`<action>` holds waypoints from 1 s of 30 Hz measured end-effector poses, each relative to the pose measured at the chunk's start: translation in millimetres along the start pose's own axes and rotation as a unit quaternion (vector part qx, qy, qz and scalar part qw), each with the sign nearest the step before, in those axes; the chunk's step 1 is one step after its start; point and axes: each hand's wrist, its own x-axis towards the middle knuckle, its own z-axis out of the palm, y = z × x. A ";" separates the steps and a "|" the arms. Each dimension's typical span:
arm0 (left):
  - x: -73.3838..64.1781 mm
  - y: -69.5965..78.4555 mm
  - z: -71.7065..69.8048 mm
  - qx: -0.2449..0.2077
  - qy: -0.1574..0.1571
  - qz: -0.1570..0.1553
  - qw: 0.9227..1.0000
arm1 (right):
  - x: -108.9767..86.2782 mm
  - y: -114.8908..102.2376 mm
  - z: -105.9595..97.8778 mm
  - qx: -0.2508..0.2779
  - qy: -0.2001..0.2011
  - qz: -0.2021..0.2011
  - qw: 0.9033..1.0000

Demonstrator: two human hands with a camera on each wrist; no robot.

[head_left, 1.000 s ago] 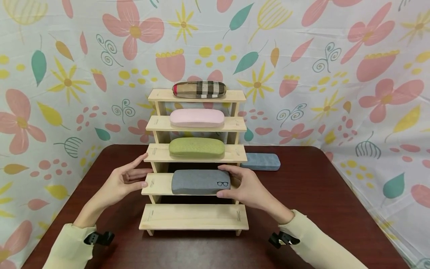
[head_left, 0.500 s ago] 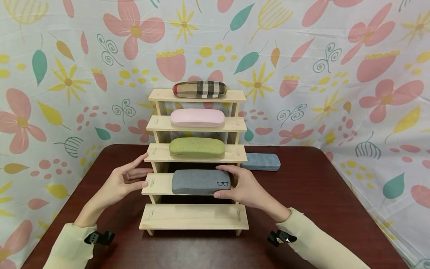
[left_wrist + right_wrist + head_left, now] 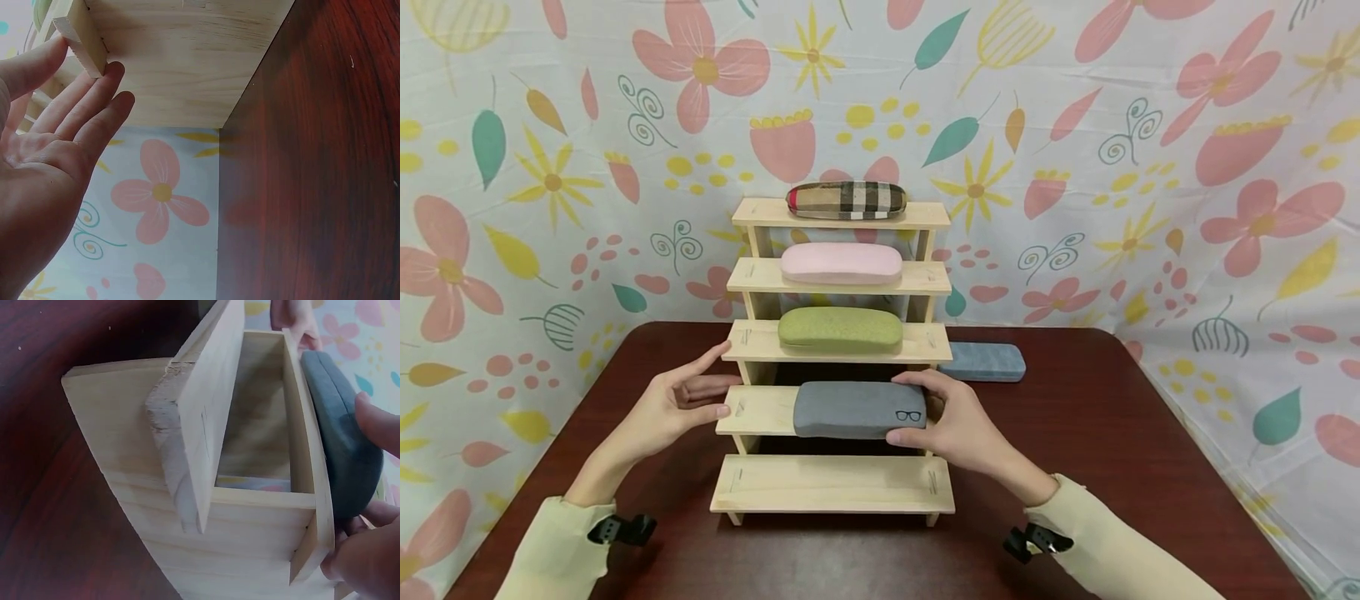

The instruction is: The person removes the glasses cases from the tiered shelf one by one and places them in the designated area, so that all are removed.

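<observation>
In the head view, my right hand (image 3: 947, 417) grips the right end of a grey glasses case (image 3: 850, 410), thumb at the front and fingers behind. The case lies across the fourth board down of a stepped wooden rack (image 3: 820, 487), right of that board's middle. The right wrist view shows the same case (image 3: 340, 437) against the board, held between thumb and fingers. My left hand (image 3: 673, 400) touches the rack's left side, thumb at the fourth board's end and forefinger at the third. In the left wrist view, its fingers (image 3: 94, 112) reach out fairly straight beside a board end.
Higher boards bear a green glasses case (image 3: 839, 329), a pink one (image 3: 841, 262) and a plaid one (image 3: 847, 200). A blue case (image 3: 985, 362) lies on the dark red table (image 3: 1060, 400), behind the rack to the right. A flowered cloth (image 3: 1045, 100) hangs behind.
The grey glasses case has slid slightly right along its board, with my right hand moving along. My left hand stays where it was.
</observation>
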 end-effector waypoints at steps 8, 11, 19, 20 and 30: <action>-0.8 0.6 -0.4 0.000 0.002 -0.001 1.000 | -9.7 3.3 -8.5 0.063 -0.006 0.002 0.998; -1.2 1.3 -0.2 0.001 0.003 -0.002 1.000 | -13.6 4.2 -12.7 0.076 -0.009 0.006 0.997; -1.4 1.1 0.5 -0.002 0.000 -0.002 1.000 | -28.0 13.3 -28.2 0.040 0.007 -0.001 0.999; -1.3 1.2 0.4 -0.003 0.000 -0.002 1.000 | -29.5 14.8 -30.4 0.041 0.008 -0.001 0.999; -0.3 0.8 0.4 -0.005 0.000 -0.003 1.000 | -45.0 24.6 -55.3 0.005 0.035 -0.006 0.999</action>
